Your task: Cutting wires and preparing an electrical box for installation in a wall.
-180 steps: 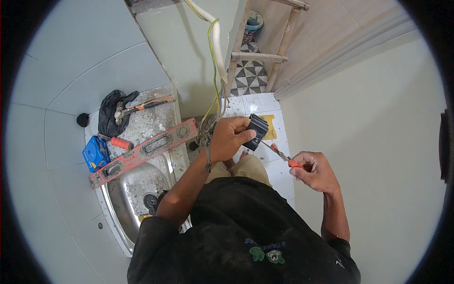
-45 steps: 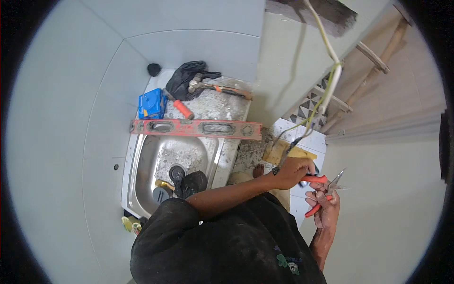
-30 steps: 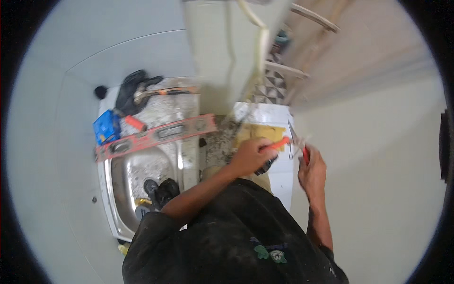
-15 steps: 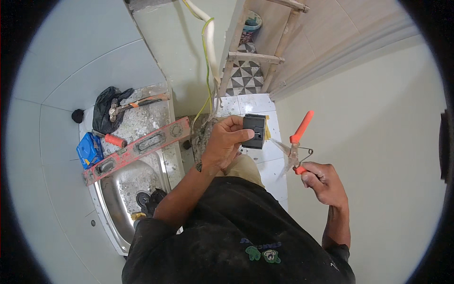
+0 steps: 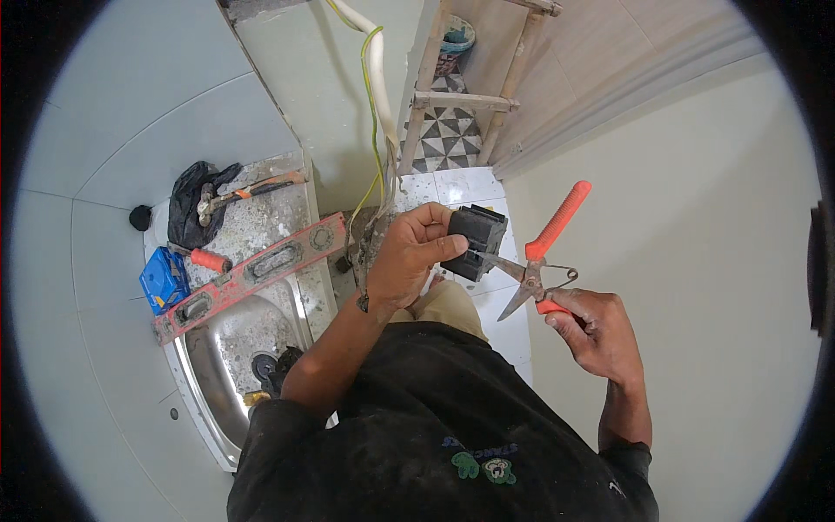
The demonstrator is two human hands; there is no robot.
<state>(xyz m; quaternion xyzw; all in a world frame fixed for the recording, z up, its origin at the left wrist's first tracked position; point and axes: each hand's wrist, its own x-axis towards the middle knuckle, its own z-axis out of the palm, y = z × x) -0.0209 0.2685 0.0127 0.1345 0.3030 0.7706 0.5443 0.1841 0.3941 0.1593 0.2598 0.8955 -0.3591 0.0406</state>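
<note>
My left hand (image 5: pixel 409 261) grips a black rectangular plastic piece (image 5: pixel 478 230) between thumb and fingers in front of my body. My right hand (image 5: pixel 596 335) is closed on the lower orange handle of metal snips (image 5: pixel 533 284). These are spread wide: the other handle points up and one blade's tip reaches the lower part of the black piece. Pale and green-yellow wires (image 5: pixel 376 113) hang above and behind my left hand.
Left stands a dusty steel sink (image 5: pixel 211 365), crossed by a red spirit level (image 5: pixel 213 298), beside a hammer (image 5: pixel 248 193), black bag (image 5: pixel 187 217), blue packet (image 5: pixel 161 280) and orange-handled tool (image 5: pixel 209 258). A wooden ladder (image 5: pixel 465 101) and bucket (image 5: pixel 455 39) are at the back. Walls close both sides.
The snips and both hands were close together about a second ago; now they are apart. Since half a second ago the black piece has tilted and the blade tip has come onto it.
</note>
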